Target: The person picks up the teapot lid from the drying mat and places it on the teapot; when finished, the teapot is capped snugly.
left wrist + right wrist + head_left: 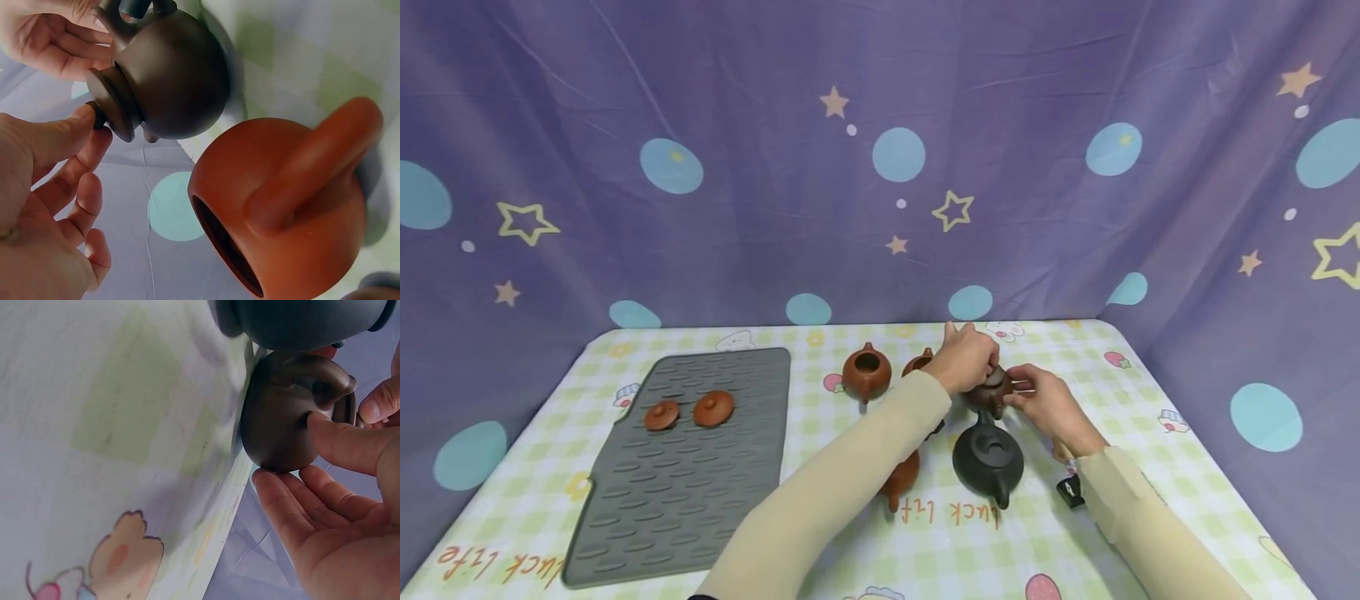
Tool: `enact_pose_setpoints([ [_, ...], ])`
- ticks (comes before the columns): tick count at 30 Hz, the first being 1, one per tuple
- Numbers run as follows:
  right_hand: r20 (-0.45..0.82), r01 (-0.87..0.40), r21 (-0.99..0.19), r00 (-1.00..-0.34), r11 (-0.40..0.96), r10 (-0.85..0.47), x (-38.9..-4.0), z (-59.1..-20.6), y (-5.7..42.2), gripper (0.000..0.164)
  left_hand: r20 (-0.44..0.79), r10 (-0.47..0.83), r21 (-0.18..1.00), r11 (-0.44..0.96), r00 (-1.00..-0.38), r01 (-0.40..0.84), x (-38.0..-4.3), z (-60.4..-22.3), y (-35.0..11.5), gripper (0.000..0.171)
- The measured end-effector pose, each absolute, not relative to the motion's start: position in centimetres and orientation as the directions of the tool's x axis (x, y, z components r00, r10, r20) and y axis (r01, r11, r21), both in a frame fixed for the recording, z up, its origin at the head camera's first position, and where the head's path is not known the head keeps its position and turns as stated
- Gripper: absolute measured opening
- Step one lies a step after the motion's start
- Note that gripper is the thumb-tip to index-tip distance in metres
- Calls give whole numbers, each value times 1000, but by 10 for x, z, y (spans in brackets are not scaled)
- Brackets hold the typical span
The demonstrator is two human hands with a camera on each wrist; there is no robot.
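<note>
My left hand (966,360) pinches the knob of the lid (114,103) of a dark brown teapot (181,75) between thumb and forefinger; its other fingers curl loosely. That lid is at the pot's mouth, and whether it is fully seated I cannot tell. Around the side of the same teapot, my right hand (340,494) holds the body, thumb on one side and fingers on the other. The pot stands on the table. Beside it sits a lidless reddish-brown teapot (281,206), partly behind my left hand in the head view. A black teapot (988,458) with its lid on stands nearer.
Another open reddish teapot (867,375) stands left of my hands, and a further one (904,477) is partly under my left sleeve. Two reddish lids, one small (662,415) and one larger (713,408), lie on a grey mat (700,500). A small black item (1071,491) lies by my right sleeve.
</note>
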State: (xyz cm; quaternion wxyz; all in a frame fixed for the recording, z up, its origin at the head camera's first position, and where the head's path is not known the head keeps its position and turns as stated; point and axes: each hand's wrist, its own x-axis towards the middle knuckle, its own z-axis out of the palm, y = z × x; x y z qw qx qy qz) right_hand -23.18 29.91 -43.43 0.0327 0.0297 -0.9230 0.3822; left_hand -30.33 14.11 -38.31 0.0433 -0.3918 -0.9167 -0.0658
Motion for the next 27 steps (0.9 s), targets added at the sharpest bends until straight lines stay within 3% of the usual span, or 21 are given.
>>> enact_pose_setpoints([
  [10,92,-88,-698,-995,710,-33,-232,-434,298,39,117,704,77,697,-701,713,-305,-390,150,4],
  [22,81,-74,-715,-996,695,-23,-233,-433,296,41,112,644,101,751,-757,653,-298,-387,152,3],
  [27,72,-68,-696,-997,715,-25,-232,-434,299,42,49,646,109,754,-761,647,-298,-377,142,15],
])
